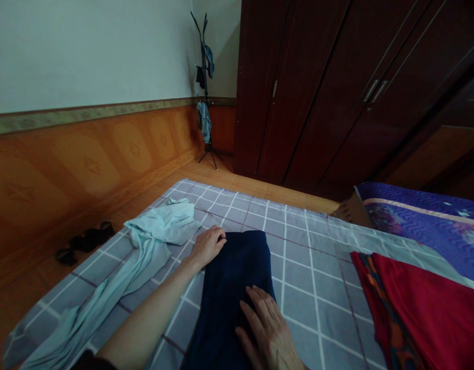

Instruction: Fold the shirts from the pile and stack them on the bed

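A dark navy garment (pixel 237 267) lies folded lengthwise on the grey checked bed cover (pixel 298 267), its lower part running out of view at the bottom edge. My left hand (pixel 209 246) pinches the garment's far left corner, fingers closed. Resting on the right side of the same cloth is my right hand (pixel 268 326), palm down with its fingers spread. To the left, a crumpled pale green garment (pixel 155 231) stretches along the bed.
Red cloth (pixel 425 303) with an orange patterned piece lies on the bed at the right. Behind it is a purple quilted surface (pixel 414 221). A coat rack (pixel 206 92) stands in the corner by dark wardrobes (pixel 298 92). Black shoes (pixel 86 241) sit on the floor at left.
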A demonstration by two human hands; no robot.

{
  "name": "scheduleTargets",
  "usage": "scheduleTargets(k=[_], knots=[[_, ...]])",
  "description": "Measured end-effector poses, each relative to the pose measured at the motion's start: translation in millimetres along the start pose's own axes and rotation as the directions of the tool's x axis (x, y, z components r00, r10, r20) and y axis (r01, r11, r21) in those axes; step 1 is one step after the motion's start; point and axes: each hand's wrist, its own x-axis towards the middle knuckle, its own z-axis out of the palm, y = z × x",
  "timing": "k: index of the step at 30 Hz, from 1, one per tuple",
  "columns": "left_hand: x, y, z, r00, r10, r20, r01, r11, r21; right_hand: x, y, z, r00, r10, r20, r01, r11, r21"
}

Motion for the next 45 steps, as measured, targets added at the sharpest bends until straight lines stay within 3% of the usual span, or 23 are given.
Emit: scheduleTargets(k=[6, 10, 13, 19, 25, 29, 31, 34, 37, 41, 45], knots=[[5.2, -15.5, -5.7, 0.998, -0.058, -0.015, 0.059, 0.997, 0.044, -4.8, 8.4, 13.6, 0.998, -0.02, 0.053, 0.022, 0.999, -0.024], [3.0, -5.8, -6.1, 0.997, -0.054, -0.047, 0.057, 0.996, 0.066, -4.4, 11.6, 17.3, 0.998, -0.053, 0.023, 0.054, 0.998, -0.032], [0.0, 4.8, -8.2, 0.998, -0.027, -0.061, 0.033, 0.995, 0.095, -2.8, 12.6, 14.3, 0.998, -0.064, 0.028, 0.064, 0.997, -0.03], [-1.4, 2.8, -10.3, 0.995, -0.077, 0.06, 0.066, 0.984, 0.165, -1.0, 10.1, 4.2, 0.995, -0.092, 0.022, 0.093, 0.995, -0.033], [3.3, -9.7, -12.5, 0.994, -0.1, 0.048, 0.091, 0.982, 0.163, -1.0, 11.2, 3.2, 0.993, -0.079, 0.087, 0.076, 0.997, 0.031], [0.2, 1.2, -17.8, 0.994, -0.102, 0.031, 0.095, 0.98, 0.176, 2.2, 10.8, -0.2, 0.991, -0.038, 0.128, 0.029, 0.997, 0.076], [-4.9, 18.5, -19.5, 0.999, -0.036, -0.008, 0.037, 0.989, 0.141, 2.7, 9.3, -1.5, 0.99, -0.023, 0.136, 0.011, 0.996, 0.09], [-16.4, 49.1, -13.9, 0.983, 0.177, -0.047, -0.177, 0.984, -0.008, 0.9, 6.6, -2.8, 0.985, -0.01, 0.173, -0.006, 0.996, 0.09], [-29.4, 65.8, 0.4, 0.946, 0.323, 0.015, -0.321, 0.945, -0.063, 0.2, 4.5, -7.1, 0.991, 0.024, 0.129, -0.032, 0.997, 0.065], [-43.9, 59.5, 13.0, 0.93, 0.347, 0.123, -0.351, 0.936, 0.006, 13.7, 6.1, -19.5, 0.994, 0.101, -0.038, -0.1, 0.994, 0.033], [-55.6, 48.2, 14.6, 0.927, 0.326, 0.186, -0.342, 0.938, 0.059, 46.7, 18.5, -23.1, 0.982, 0.179, 0.053, -0.178, 0.984, -0.02]])
